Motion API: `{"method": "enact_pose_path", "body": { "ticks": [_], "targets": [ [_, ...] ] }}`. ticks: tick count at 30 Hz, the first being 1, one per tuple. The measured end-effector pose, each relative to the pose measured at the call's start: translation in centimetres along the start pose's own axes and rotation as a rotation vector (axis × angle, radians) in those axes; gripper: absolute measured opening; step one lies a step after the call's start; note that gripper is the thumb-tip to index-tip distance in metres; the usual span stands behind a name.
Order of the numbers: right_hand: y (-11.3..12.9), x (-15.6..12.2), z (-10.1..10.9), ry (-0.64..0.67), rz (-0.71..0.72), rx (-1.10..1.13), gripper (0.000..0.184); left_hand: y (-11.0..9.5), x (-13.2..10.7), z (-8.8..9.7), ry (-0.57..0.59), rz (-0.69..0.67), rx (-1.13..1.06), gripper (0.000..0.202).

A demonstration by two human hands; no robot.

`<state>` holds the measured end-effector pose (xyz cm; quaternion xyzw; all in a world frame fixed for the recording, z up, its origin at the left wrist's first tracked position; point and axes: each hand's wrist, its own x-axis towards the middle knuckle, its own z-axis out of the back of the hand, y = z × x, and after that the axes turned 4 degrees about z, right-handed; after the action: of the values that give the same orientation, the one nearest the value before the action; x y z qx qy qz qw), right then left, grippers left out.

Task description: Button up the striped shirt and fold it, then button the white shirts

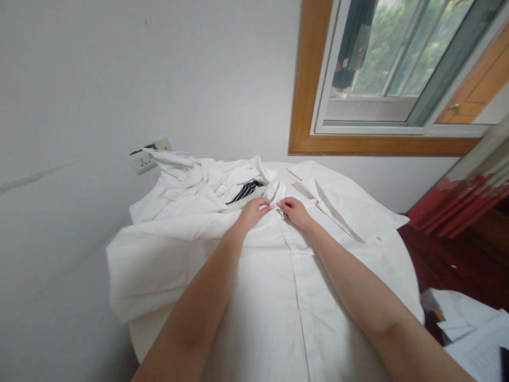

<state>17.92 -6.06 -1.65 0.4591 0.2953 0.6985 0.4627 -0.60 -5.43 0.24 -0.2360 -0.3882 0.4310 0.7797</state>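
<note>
A white button-front shirt (266, 286) lies spread over a round table, its front placket running down toward me. My left hand (254, 210) pinches the fabric at the upper end of the placket, by the collar. Close beside it, my right hand (294, 210) is pinched on the other edge of the same spot, fingertips nearly meeting. Any button between the fingers is too small to make out. One sleeve (155, 260) spreads out to the left. Behind my hands, a piece of black cloth with white stripes (244, 192) shows among the white fabric.
Crumpled white clothing (191, 180) is heaped at the back left, below a wall socket (143, 162). More white cloth (350, 196) lies back right on the pale table (409, 265). Papers (473, 329) sit low at right. A wood-framed window (369, 144) and red-and-white curtain (457, 196) stand beyond.
</note>
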Motion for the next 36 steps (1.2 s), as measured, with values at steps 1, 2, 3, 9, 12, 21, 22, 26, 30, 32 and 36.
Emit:
{"method": "enact_pose_path", "body": {
  "ticks": [1, 2, 3, 9, 12, 21, 22, 26, 30, 32, 36],
  "targets": [
    [0.0, 0.0, 0.1, 0.008, -0.006, 0.029, 0.035, 0.1, 0.0, 0.0, 0.005, -0.003, 0.001, 0.020],
    [-0.1, -0.1, 0.2, 0.015, -0.015, 0.053, 0.035, 0.1, 0.1, -0.1, 0.009, -0.003, 0.001, 0.021],
    [-0.1, -0.1, 0.2, 0.021, -0.024, 0.072, 0.036, 0.2, 0.1, -0.2, 0.015, -0.003, 0.002, 0.022],
    [-0.1, 0.0, 0.3, 0.052, -0.042, 0.136, 0.036, 0.1, 0.2, -0.5, 0.051, 0.047, -0.001, 0.026],
    [0.1, 0.0, 0.4, 0.060, -0.035, 0.139, 0.036, 0.1, 0.3, -0.7, 0.023, 0.075, 0.010, 0.028],
    [0.3, -0.3, 0.4, 0.075, 0.037, 0.060, 0.033, -0.2, 0.2, -0.7, 0.004, 0.048, 0.020, 0.024],
    [0.3, -0.3, 0.4, 0.077, 0.046, 0.047, 0.033, -0.2, 0.2, -0.6, 0.013, 0.050, 0.016, 0.024],
    [0.5, -0.4, 0.6, 0.088, 0.051, 0.020, 0.032, -0.1, 0.3, -0.5, 0.046, 0.051, 0.003, 0.023],
    [0.6, -0.3, 0.6, 0.088, 0.055, -0.036, 0.032, 0.1, 0.3, -0.2, 0.109, 0.113, -0.092, 0.029],
    [0.5, -0.2, 0.4, 0.045, 0.045, -0.077, 0.034, 0.1, 0.2, 0.1, 0.207, 0.161, -0.223, 0.033],
    [0.1, 0.1, 0.2, -0.003, 0.034, -0.095, 0.033, -0.2, -0.1, 0.4, 0.249, 0.224, -0.374, 0.038]
  ]
}}
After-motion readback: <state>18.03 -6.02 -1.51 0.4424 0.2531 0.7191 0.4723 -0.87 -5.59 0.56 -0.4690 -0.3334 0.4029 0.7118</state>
